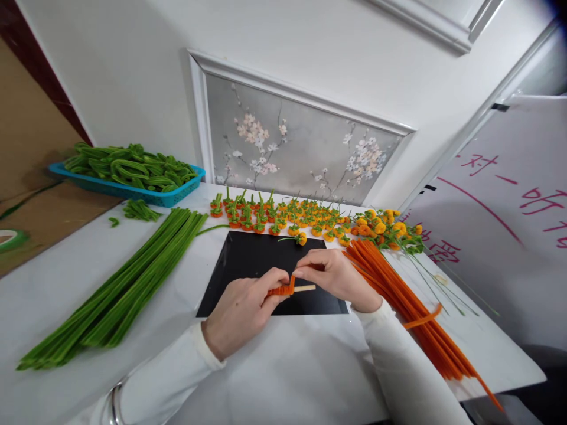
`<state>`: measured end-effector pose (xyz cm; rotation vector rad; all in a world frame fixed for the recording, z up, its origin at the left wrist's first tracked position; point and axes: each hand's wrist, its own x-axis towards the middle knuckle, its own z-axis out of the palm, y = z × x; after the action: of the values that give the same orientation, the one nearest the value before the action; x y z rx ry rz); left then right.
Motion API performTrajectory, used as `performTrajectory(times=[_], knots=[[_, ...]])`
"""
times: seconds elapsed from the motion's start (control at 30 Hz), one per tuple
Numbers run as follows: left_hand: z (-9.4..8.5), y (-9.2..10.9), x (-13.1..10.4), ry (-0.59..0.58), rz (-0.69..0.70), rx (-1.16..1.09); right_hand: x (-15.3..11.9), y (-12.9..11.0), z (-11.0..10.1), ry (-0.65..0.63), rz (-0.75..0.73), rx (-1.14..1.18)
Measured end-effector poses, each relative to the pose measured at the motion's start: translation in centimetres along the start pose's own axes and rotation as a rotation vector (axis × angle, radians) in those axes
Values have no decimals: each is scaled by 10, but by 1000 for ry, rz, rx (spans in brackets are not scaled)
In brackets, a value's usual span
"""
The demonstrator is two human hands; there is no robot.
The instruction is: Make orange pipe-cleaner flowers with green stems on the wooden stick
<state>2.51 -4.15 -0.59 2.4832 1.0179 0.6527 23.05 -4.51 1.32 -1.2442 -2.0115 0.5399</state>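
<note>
Over a black mat (248, 254), my left hand (245, 304) grips a thin pale stick (305, 288) with an orange pipe cleaner (280, 290) coiled around it. The stick's bare end points right. My right hand (334, 274) pinches the raised end of that same pipe cleaner between thumb and fingers. Just behind my hands, a small yellow-orange flower (302, 238) with a green stem lies at the mat's far edge. To the right of my right hand is a bundle of orange pipe cleaners (411, 313), one lying crosswise over it.
Long green pipe cleaners (119, 283) lie on the left of the white table (283, 378). A blue basket (177, 195) of bent green pieces stands behind them. Rows of small orange and yellow flowers (259, 224) line the back, beside a bunch of yellow flowers (380, 228) with long stems.
</note>
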Motion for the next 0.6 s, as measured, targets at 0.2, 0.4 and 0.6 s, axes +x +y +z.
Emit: performTrajectory(times=[0.2,0.4,0.6], knots=[[-2,4,1,29,-27,-64,-2,4,1,-170,24,-27],[-1,-3,5,85,-119,-350,-5,-1,3,-203,-30,-123],[4,-15,10,162,-174,-585,-12,-17,8,-227,-91,-333]])
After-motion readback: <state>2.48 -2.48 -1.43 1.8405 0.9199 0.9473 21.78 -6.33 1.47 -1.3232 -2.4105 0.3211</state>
